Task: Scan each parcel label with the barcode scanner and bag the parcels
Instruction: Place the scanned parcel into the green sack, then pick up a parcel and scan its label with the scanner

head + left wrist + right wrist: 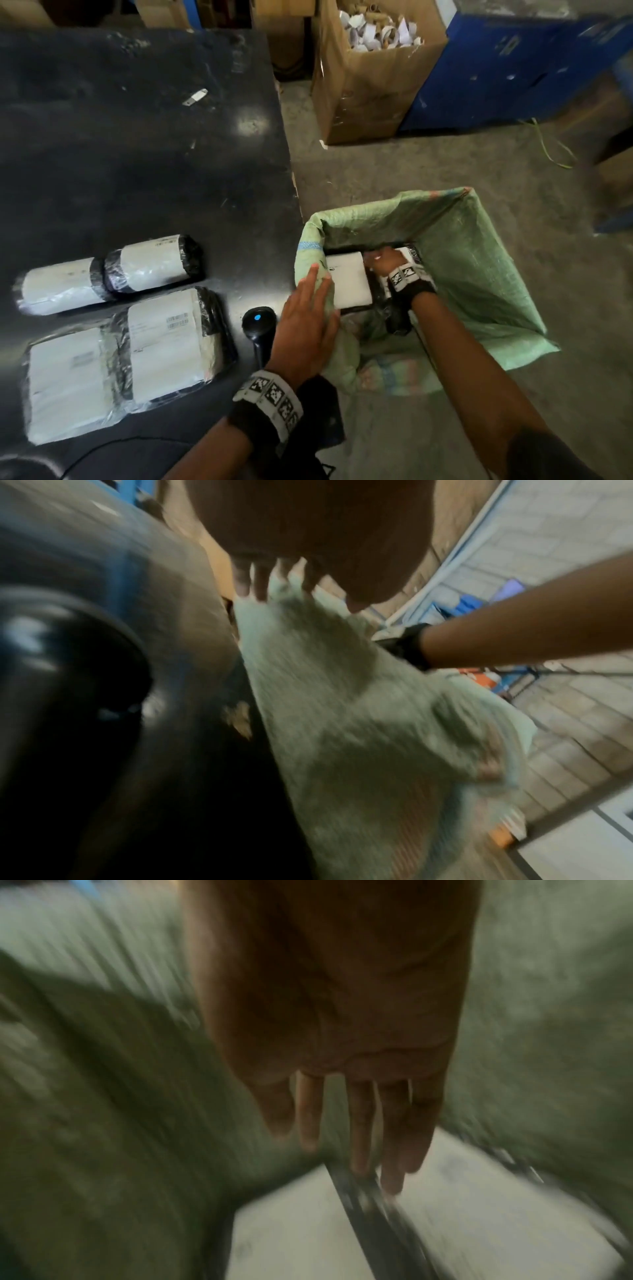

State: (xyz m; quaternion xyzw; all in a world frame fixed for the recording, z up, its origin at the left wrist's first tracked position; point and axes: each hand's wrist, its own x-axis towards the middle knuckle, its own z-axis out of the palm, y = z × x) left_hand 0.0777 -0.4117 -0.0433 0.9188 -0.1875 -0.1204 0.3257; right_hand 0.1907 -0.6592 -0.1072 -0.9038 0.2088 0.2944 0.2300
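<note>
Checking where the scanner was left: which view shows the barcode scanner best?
The head view: the barcode scanner lies on the table, sharp, beside the left hand. The left wrist view gives only a dark blur; the right wrist view shows none.

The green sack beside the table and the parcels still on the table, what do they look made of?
Green sack: apparently woven plastic, matte; a fine weave shows and the rim folds limply. Parcels: glossy black plastic film, wrinkled with highlights, carrying white labels that look like paper.

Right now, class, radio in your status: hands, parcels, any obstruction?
Left hand flat on green sack rim, right hand open inside over bagged parcels. Four parcels and scanner on table. No obstruction seen.
</note>
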